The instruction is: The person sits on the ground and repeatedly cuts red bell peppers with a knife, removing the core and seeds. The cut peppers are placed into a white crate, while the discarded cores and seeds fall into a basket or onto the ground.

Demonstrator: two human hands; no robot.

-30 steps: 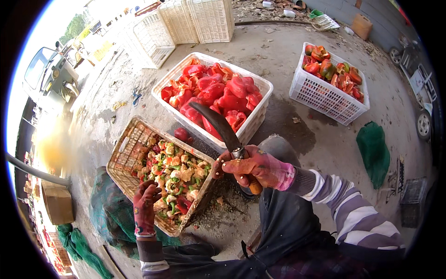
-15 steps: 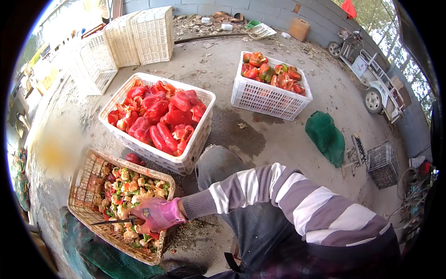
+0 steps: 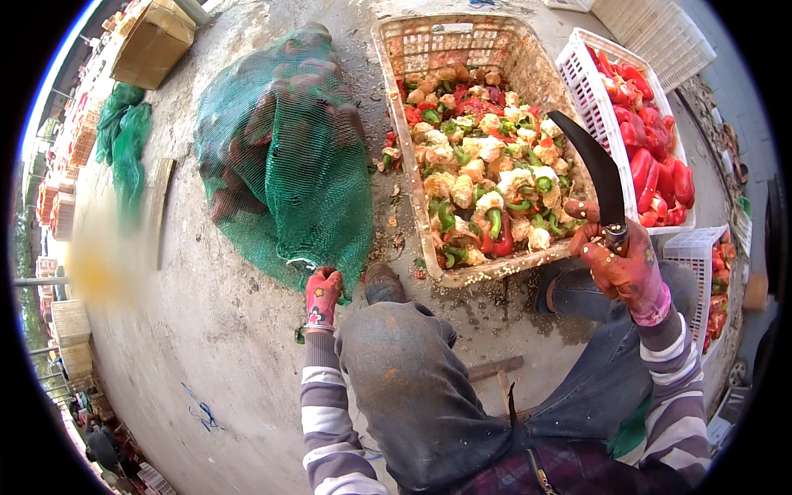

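A green mesh bag (image 3: 289, 157) filled with dark reddish lumps lies on the ground to the left. My left hand (image 3: 323, 290), in a pink flowered glove, is closed on the bag's near edge beside a whitish ring or cord. In my right hand (image 3: 631, 268), gloved in stained pink, is a curved knife (image 3: 596, 157), its dark blade pointing up and away. The blade stands over the right rim of a dirty crate (image 3: 462, 45). Pale pepper cores (image 3: 483, 177) with green stems and red scraps lie in that crate.
Right of the cores stands a white crate (image 3: 587, 70) of red peppers (image 3: 648, 132). Another white crate (image 3: 691, 246) holds peppers nearer me. A cardboard box (image 3: 153, 45) and more green netting (image 3: 124, 144) are at far left. Blue string (image 3: 202, 411) lies on the concrete.
The view has swung left toward the mesh bag. My right hand, still with the knife, has lifted from among the cores. My left hand has come into view, gripping the bag.
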